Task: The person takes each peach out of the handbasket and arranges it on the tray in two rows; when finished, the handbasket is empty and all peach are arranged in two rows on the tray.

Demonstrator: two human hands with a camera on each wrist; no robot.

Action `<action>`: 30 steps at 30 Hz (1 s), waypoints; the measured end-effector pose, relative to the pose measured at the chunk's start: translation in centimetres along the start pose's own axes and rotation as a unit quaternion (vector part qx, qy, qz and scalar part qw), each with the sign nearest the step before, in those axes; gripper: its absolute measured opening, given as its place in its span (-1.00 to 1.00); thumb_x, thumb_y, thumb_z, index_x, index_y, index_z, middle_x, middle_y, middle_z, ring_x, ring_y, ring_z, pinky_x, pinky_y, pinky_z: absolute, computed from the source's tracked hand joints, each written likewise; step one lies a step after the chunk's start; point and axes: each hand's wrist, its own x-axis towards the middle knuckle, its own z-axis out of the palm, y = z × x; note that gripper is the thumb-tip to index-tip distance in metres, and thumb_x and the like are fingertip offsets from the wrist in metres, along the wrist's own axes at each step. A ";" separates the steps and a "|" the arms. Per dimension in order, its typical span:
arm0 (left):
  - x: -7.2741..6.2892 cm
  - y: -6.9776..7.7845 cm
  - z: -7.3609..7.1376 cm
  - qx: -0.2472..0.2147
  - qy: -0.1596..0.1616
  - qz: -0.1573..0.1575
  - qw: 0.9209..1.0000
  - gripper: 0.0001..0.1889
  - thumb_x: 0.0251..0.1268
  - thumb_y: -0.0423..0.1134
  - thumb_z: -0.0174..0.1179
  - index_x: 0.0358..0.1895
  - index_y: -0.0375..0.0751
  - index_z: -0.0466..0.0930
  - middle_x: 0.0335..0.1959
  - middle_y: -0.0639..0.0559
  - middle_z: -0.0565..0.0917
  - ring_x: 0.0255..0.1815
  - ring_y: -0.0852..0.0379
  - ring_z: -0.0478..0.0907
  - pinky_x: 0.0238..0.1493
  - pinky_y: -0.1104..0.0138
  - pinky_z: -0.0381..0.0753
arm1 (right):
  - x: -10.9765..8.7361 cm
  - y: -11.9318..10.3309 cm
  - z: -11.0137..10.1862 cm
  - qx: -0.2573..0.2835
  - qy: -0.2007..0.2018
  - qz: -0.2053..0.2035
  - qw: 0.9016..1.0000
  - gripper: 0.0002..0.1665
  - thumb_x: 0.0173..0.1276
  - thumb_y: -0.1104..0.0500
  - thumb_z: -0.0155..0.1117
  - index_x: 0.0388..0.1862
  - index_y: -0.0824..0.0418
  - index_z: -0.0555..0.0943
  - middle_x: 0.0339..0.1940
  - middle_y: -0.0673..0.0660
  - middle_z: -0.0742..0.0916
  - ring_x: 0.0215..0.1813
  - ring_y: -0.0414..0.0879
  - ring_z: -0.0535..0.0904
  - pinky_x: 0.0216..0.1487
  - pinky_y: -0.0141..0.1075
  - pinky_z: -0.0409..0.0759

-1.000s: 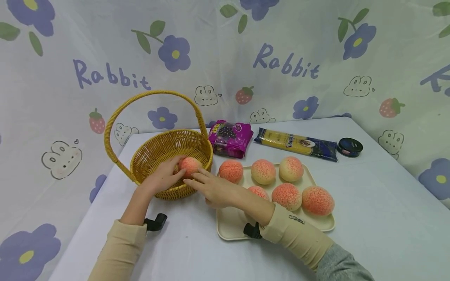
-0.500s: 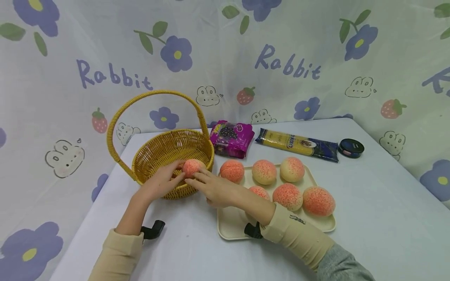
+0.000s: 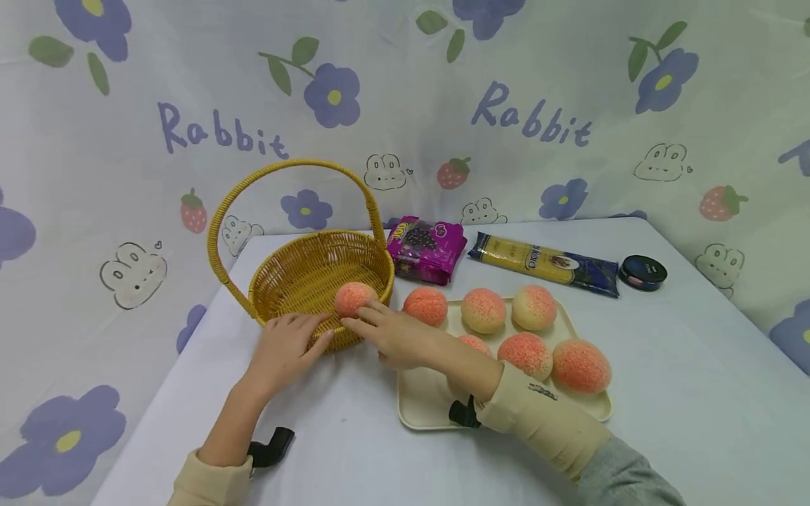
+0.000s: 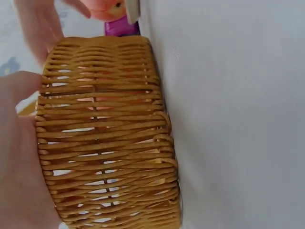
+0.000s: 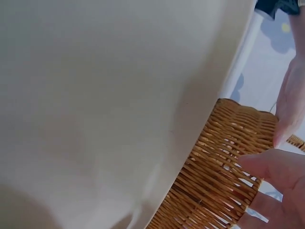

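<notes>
A woven basket (image 3: 305,253) with a tall handle stands on the left of the table. One pink-and-cream speckled toy-like peach (image 3: 353,299) lies inside, near its front right wall. My right hand (image 3: 405,339) grips the rim there, fingers over it against the peach. From the right wrist view, the thumb (image 5: 267,164) presses the outside of the weave. My left hand (image 3: 285,351) is at the front rim, fingers loosely bent over it and thumb stretched right. In the left wrist view its palm (image 4: 21,176) lies beside the rim; its fingertips are mostly hidden.
Several similar peaches (image 3: 484,310) sit on a cream tray (image 3: 420,404) right of the basket, partly behind my right forearm. Behind are a purple grape-print bag (image 3: 427,249), a long yellow-and-blue packet (image 3: 544,263) and a round black tin (image 3: 643,272). A patterned curtain (image 3: 405,84) hangs behind the table.
My left hand has let go of the peach and drawn back toward the front rim. The peach stays in the basket by my right fingers. The head view has shifted slightly.
</notes>
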 end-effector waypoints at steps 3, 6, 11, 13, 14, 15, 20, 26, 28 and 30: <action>-0.6 0.3 0.2 0.002 0.019 0.003 1.000 -0.52 0.37 0.07 -0.10 0.12 -0.20 0.50 0.03 -0.12 0.56 0.12 -0.18 0.36 0.07 -0.09 0.22 | -0.1 0.0 -0.2 -0.008 -0.007 0.004 1.000 -0.12 0.25 0.16 0.22 0.46 0.00 0.01 0.39 0.09 0.25 0.44 0.04 -0.02 0.12 -0.04 0.42; -0.8 0.2 0.5 0.001 0.035 0.007 0.999 -0.54 0.36 0.05 -0.06 0.10 -0.20 0.51 0.02 -0.11 0.56 0.12 -0.18 0.34 0.09 -0.08 0.19 | -0.1 0.0 -0.5 -0.011 -0.018 0.006 1.000 -0.10 0.26 0.13 0.22 0.47 0.00 -0.01 0.40 0.09 0.24 0.44 0.03 -0.03 0.15 0.01 0.38; -1.0 0.1 1.2 -0.011 0.055 0.007 0.998 -0.58 0.32 0.04 0.00 0.05 -0.18 0.53 -0.01 -0.12 0.54 0.14 -0.18 0.28 0.14 -0.08 0.09 | -0.1 -0.2 -1.0 0.003 -0.045 0.016 0.999 -0.12 0.28 0.06 0.20 0.47 -0.01 -0.02 0.42 0.08 0.20 0.45 0.03 -0.07 0.20 0.06 0.29; -1.0 0.1 1.2 -0.019 0.058 0.002 0.998 -0.59 0.32 0.04 0.00 0.05 -0.17 0.52 -0.02 -0.12 0.53 0.15 -0.18 0.25 0.17 -0.11 0.01 | 0.0 -0.3 -1.5 0.016 -0.058 0.017 0.998 -0.16 0.30 0.05 0.18 0.47 0.00 0.01 0.42 0.08 0.20 0.45 0.05 -0.06 0.22 0.08 0.25; -1.1 0.1 1.3 -0.022 0.060 0.000 0.998 -0.59 0.32 0.04 0.00 0.04 -0.17 0.52 -0.02 -0.11 0.53 0.16 -0.17 0.24 0.18 -0.13 -0.02 | 0.1 -0.3 -1.8 0.021 -0.062 0.015 0.998 -0.18 0.31 0.05 0.17 0.46 0.00 0.03 0.42 0.08 0.21 0.45 0.06 -0.05 0.23 0.08 0.23; -1.1 0.1 1.3 -0.025 0.062 -0.003 0.998 -0.59 0.32 0.04 -0.01 0.04 -0.16 0.52 -0.02 -0.11 0.53 0.16 -0.17 0.23 0.19 -0.15 -0.06 | 0.1 -0.3 -2.1 0.025 -0.064 0.011 0.998 -0.21 0.31 0.06 0.16 0.45 0.02 0.07 0.41 0.08 0.24 0.44 0.05 -0.01 0.24 0.07 0.23; -1.1 0.2 1.2 -0.029 0.071 -0.011 0.997 -0.61 0.32 0.04 -0.01 0.03 -0.12 0.52 -0.01 -0.10 0.51 0.17 -0.16 0.21 0.20 -0.22 -0.16 | 1.0 -0.1 -3.6 0.042 -0.044 -0.016 0.998 -0.40 0.32 0.10 0.15 0.34 0.09 0.30 0.34 0.12 0.35 0.35 -0.01 0.21 0.26 -0.13 0.28; -1.3 0.3 1.2 -0.020 0.067 -0.008 0.998 -0.63 0.29 0.01 0.05 0.04 -0.12 0.50 -0.02 -0.10 0.51 0.16 -0.20 0.23 0.19 -0.24 -0.14 | 2.6 0.5 -3.4 0.060 -0.019 -0.033 0.997 -0.53 0.36 0.09 0.11 0.23 0.14 0.44 0.28 0.14 0.40 0.30 -0.06 0.28 0.26 -0.28 0.26; -1.4 0.4 1.1 -0.019 0.064 -0.010 0.998 -0.62 0.28 0.01 0.07 0.04 -0.13 0.50 -0.02 -0.11 0.50 0.16 -0.21 0.23 0.19 -0.25 -0.15 | 3.2 0.7 -3.1 0.062 -0.012 -0.040 0.997 -0.58 0.36 0.09 0.09 0.18 0.14 0.48 0.27 0.13 0.41 0.30 -0.04 0.26 0.29 -0.26 0.21; -1.5 0.4 1.1 -0.019 0.061 -0.013 0.998 -0.62 0.27 0.00 0.07 0.05 -0.13 0.49 -0.02 -0.10 0.50 0.16 -0.21 0.23 0.20 -0.24 -0.16 | 3.7 1.0 -2.9 0.064 -0.007 -0.051 0.997 -0.61 0.37 0.09 0.09 0.14 0.14 0.51 0.26 0.14 0.41 0.32 -0.02 0.23 0.32 -0.23 0.15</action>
